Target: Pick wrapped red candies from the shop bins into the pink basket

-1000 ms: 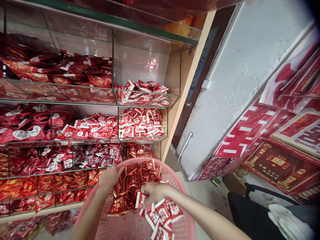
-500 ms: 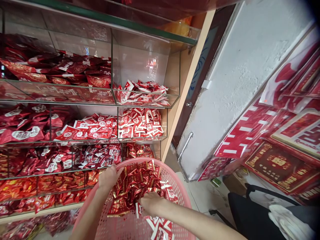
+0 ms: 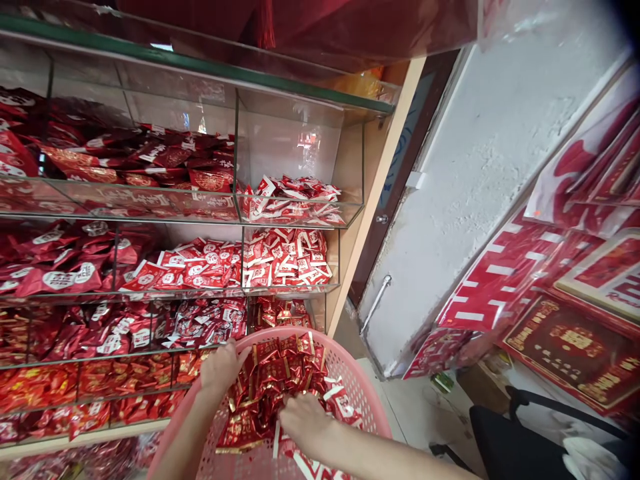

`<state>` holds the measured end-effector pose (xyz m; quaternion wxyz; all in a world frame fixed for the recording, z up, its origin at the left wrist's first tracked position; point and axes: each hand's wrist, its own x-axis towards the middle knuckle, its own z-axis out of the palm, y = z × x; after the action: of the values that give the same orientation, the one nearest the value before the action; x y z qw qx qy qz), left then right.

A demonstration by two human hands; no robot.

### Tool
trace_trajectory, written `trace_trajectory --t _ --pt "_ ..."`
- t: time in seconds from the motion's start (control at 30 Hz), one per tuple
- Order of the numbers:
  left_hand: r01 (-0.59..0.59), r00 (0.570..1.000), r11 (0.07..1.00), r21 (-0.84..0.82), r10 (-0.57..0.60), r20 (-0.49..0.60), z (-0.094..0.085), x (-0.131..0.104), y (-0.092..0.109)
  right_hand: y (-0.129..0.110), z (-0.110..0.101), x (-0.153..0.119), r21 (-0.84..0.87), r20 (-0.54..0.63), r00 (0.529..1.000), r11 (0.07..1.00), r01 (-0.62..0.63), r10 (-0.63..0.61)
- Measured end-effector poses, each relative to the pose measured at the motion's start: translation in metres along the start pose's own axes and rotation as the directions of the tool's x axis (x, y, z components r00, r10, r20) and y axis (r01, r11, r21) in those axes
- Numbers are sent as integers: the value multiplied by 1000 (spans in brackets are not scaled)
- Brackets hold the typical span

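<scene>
A pink perforated basket [image 3: 373,400] holds many small wrapped packets. Dark red packets with gold edges [image 3: 273,367] lie at its back and middle, and red-and-white packets [image 3: 340,400] lie at its right and front. My left hand [image 3: 220,367] is closed round the basket's left rim. Inside the basket, my right hand [image 3: 305,420] has its fingers curled down among the packets, next to a red-and-white one; what it grips, if anything, is hidden.
Glass-fronted shelves [image 3: 175,290] full of red packets stand beyond the basket. A wooden side panel [image 3: 370,200] edges them. Rightward are a white wall [image 3: 490,133], red decorations [image 3: 500,273] and a black chair [image 3: 515,447].
The view has tilted up a little, so shelves and basket sit lower in the picture. My right hand has shifted slightly among the packets. My left hand stays on the rim.
</scene>
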<state>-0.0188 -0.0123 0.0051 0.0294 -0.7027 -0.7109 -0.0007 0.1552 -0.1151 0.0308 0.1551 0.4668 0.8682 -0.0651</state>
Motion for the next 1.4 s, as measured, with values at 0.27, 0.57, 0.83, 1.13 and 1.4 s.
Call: trace_trajectory --t 0.27,0.57,0.83,1.13,1.4 --pt "-7 1000 1000 -24 6 -12 2 0 -1 49 -125 9 311 -593 777 950 -19 210" --pt "-4 999 1000 -17 4 -46 7 1 -2 75 -175 66 560 -539 651 805 -196 534" --pt "-14 1000 1000 3 14 -28 1 0 -1 84 -169 59 650 -635 626 750 118 452" --pt "-24 1000 1000 8 24 10 -3 1 -1 99 -167 52 750 -583 622 642 162 523" --pt "-26 1000 1000 8 26 -4 0 2 -1 102 -169 37 712 -675 583 606 355 452"
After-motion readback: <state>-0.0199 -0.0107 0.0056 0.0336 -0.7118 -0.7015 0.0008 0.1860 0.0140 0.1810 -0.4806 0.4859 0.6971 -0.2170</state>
